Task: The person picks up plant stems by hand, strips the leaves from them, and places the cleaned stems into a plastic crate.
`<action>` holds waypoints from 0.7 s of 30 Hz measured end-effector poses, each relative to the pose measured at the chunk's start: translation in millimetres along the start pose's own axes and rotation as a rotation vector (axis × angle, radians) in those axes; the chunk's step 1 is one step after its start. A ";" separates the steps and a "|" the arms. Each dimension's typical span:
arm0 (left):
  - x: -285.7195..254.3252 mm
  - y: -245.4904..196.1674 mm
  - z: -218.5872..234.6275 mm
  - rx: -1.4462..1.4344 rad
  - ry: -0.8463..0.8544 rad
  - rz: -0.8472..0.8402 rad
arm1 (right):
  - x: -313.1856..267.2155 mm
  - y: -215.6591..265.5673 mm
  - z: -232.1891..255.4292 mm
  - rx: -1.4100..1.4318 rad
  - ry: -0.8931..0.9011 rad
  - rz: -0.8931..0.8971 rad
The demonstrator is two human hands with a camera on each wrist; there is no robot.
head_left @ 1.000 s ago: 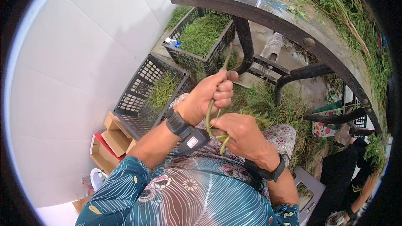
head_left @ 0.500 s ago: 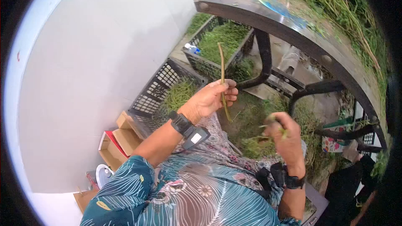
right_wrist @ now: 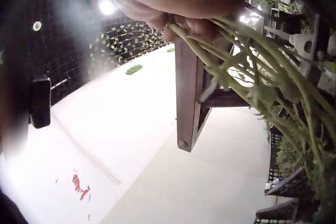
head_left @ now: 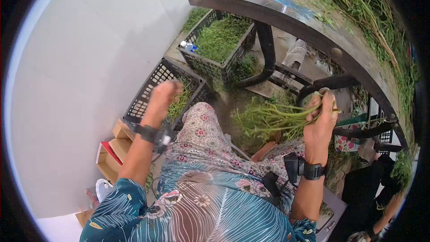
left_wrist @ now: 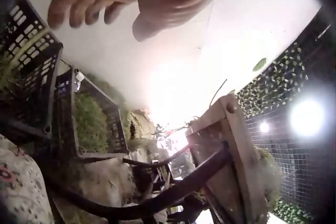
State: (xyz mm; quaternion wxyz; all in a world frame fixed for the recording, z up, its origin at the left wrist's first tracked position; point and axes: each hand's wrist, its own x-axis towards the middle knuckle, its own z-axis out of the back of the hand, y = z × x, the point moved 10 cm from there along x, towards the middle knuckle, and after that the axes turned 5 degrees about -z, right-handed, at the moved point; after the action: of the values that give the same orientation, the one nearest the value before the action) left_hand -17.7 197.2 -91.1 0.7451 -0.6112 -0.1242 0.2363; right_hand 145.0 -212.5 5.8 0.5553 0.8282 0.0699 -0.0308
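My left hand (head_left: 165,98), blurred in the head view, is over the near black crate (head_left: 148,83), which has thin green stems (head_left: 180,103) in it. The left wrist view shows the fingers (left_wrist: 94,11) of that hand fairly straight, holding nothing. A pale green stem (left_wrist: 31,45) shows at the crate just below them. On the right, my right hand (head_left: 321,118) grips a bunch of leafy green stems (head_left: 277,116). Their leafy ends hang to the left over the floor. The right wrist view has the same stems (right_wrist: 252,71) coming out from under the curled fingers.
Behind the near crate stands a second black crate (head_left: 224,65) full of greens, with a small bottle (head_left: 188,46) at its rim. A table (head_left: 286,15) piled with plants (head_left: 354,4) curves overhead on black legs (head_left: 266,49). Cardboard boxes (head_left: 114,152) stand at the left.
My left hand held a thick stem up in front; it has moved left over the near crate and let go of it. My right hand has moved right and up with a leafy bunch.
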 end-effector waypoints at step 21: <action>-43.1 -57.8 -210.0 -0.877 0.350 0.363 | -112.6 -37.0 -105.9 -0.750 0.779 0.455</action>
State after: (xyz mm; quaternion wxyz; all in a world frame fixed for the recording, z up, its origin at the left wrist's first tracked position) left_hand 56.5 -11.6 -77.3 0.3749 -0.9088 0.0232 0.1815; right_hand 25.3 -110.0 26.8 0.7363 0.5198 0.0953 0.4226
